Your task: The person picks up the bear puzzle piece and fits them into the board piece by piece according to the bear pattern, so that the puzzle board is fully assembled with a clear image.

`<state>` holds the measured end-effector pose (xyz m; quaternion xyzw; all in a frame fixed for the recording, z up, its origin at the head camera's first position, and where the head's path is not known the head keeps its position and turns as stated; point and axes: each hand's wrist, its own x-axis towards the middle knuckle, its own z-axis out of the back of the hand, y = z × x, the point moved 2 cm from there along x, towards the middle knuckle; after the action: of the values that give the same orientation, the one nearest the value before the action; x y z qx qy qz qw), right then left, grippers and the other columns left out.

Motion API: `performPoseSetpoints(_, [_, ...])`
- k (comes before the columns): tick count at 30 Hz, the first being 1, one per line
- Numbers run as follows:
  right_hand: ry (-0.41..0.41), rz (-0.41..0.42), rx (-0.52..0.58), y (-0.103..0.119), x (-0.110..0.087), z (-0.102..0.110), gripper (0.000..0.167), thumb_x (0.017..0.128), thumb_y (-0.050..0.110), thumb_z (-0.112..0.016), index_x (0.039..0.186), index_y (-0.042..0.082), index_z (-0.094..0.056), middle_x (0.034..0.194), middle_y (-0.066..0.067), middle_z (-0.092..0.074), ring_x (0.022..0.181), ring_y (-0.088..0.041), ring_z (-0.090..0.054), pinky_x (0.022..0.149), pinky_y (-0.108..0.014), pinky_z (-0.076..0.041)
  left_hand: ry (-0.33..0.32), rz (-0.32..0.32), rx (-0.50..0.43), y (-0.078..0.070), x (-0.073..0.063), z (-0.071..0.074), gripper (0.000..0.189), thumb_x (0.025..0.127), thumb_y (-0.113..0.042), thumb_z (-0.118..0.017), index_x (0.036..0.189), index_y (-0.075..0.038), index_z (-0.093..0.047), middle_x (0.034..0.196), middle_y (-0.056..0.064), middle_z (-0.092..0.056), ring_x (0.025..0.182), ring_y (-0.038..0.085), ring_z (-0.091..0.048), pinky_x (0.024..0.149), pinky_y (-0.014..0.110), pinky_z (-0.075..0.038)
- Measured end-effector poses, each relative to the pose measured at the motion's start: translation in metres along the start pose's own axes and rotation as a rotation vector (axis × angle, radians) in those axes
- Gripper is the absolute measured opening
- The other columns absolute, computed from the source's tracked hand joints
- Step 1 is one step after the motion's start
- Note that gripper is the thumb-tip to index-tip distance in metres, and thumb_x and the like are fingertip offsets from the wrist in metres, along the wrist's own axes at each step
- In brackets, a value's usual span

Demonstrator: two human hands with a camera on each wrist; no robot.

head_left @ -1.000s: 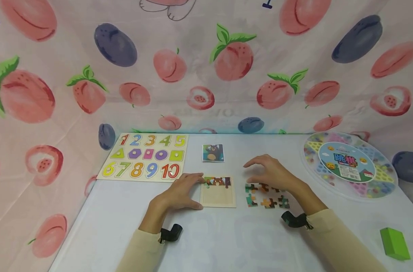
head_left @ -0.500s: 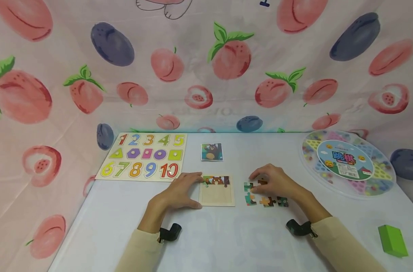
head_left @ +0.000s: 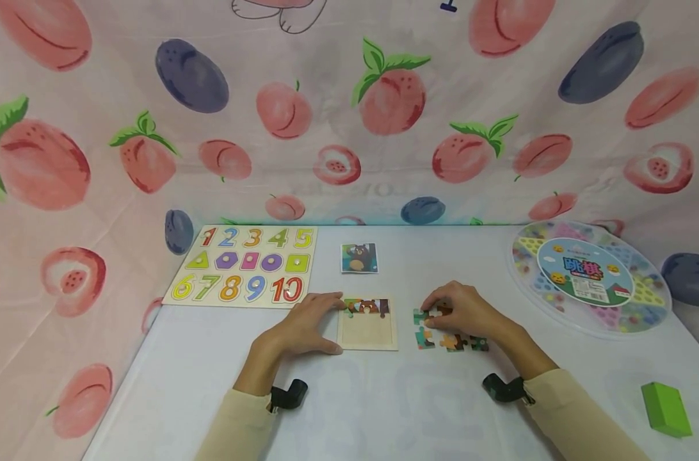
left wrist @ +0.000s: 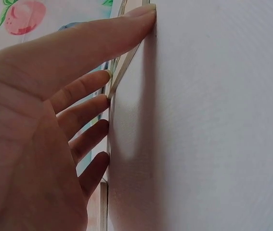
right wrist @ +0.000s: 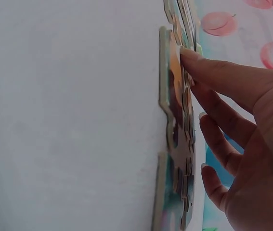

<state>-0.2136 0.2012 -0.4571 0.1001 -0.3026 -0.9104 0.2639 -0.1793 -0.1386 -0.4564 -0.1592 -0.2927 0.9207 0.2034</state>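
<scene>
Jigsaw pieces [head_left: 425,340] lie loose on the white counter [head_left: 413,410], just right of the wooden puzzle tray [head_left: 368,336], where only the top row is filled, showing part of a bear. Against a second ago, we record the right hand [head_left: 463,315] lower: its fingertips are now down among the loose pieces instead of raised above them. The tray's filling is unchanged. We judge the step to be selecting a piece, with most of the tray bare. The left hand [head_left: 305,328] rests at the tray's left edge, thumb and fingers spread apart. The right thumb and forefinger are drawn near each other; we cannot tell whether they pinch a piece. That hand hides part of the group, so we certify no count. Both wrist views show the wood nearly edge-on.
</scene>
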Motion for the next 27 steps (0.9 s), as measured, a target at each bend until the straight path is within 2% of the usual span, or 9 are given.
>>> performPoseSetpoints(6, [-0.015,0.002,0.007,0.0009,0.0,-0.0006,0.016,0.085,0.024,-0.083,0.099,0.022,-0.077,0.101,0.006,-0.074,0.088,-0.011,-0.06,0.074,-0.023,-0.05,-0.003,-0.003,-0.005,0.0006,0.0003,-0.0003,0.074,0.074,-0.03,-0.09,0.14,-0.021,-0.057,0.165,-0.001,-0.039,0.152,0.028,-0.034,0.125,0.057,-0.031])
performPoseSetpoints(11, [-0.009,0.036,0.079,0.002,-0.0006,-0.0025,0.015,0.085,0.017,-0.082,0.099,0.017,-0.076,0.098,0.002,-0.073,0.085,-0.008,-0.065,0.074,-0.021,-0.056,-0.001,-0.002,-0.006,0.0005,0.0003,0.0,0.074,0.074,-0.03,-0.09,0.14,-0.02,-0.057,0.165,-0.001,-0.039,0.153,0.028,-0.034,0.125,0.057,-0.03])
performPoseSetpoints(17, [-0.001,0.054,0.141,0.0031,0.0001,-0.0036,0.014,0.084,0.01,-0.082,0.097,0.012,-0.076,0.095,-0.002,-0.072,0.081,-0.002,-0.065,0.072,-0.021,-0.058,-0.005,-0.011,-0.007,-0.0014,-0.0003,0.001,0.075,0.074,-0.029,-0.09,0.14,-0.018,-0.057,0.165,0.0,-0.04,0.152,0.029,-0.035,0.125,0.057,-0.03])
performPoseSetpoints(27, [0.002,0.003,0.19,0.0045,-0.0012,0.0005,0.018,0.086,0.014,-0.081,0.103,0.011,-0.078,0.1,-0.005,-0.078,0.085,-0.004,-0.071,0.073,-0.019,-0.059,-0.009,-0.012,0.005,-0.0027,-0.0012,0.0018,0.075,0.073,-0.03,-0.091,0.14,-0.018,-0.057,0.165,0.0,-0.04,0.151,0.029,-0.036,0.125,0.055,-0.031])
